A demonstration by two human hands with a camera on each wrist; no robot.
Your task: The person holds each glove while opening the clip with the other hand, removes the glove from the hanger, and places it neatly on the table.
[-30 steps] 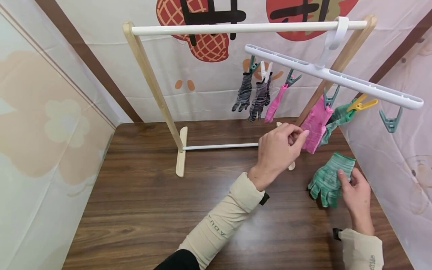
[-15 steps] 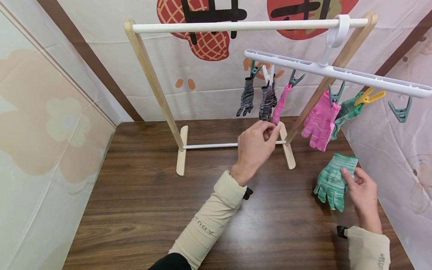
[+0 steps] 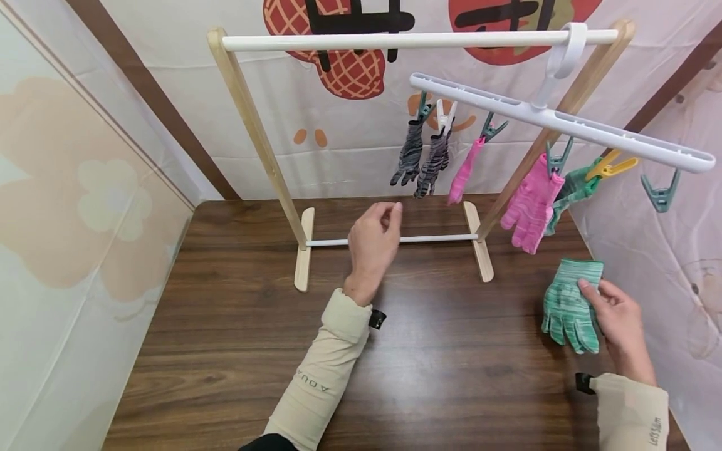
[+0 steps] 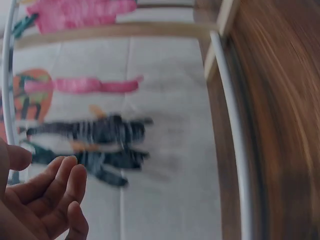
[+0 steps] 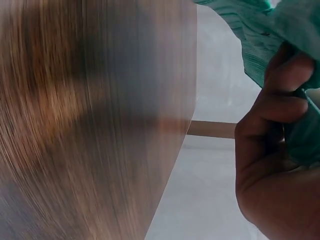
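Observation:
My right hand (image 3: 617,316) pinches a green striped glove (image 3: 572,304) near its cuff, fingers dangling down. In the right wrist view, curled fingers (image 5: 290,82) grip the green fabric (image 5: 255,35). My left hand (image 3: 373,244), holding nothing, is raised in front of the rack's lower bar, its fingers loosely bent and the thumb apart from them in the left wrist view. A white hanger (image 3: 564,122) carries two grey-black gloves (image 3: 408,153), two pink gloves (image 3: 533,203) and another green glove (image 3: 575,188) under a yellow clip (image 3: 612,166). A grey-green clip (image 3: 661,191) at the right end holds nothing.
The hanger hooks over the white top rail (image 3: 395,41) of a wooden-legged drying rack (image 3: 256,134). Its feet stand on a dark wooden table (image 3: 237,351). Printed fabric walls (image 3: 73,207) rise at the back and on both sides.
My left hand has moved left, away from the pink gloves. My right hand has shifted slightly right with the green glove. The hanger has swung a little.

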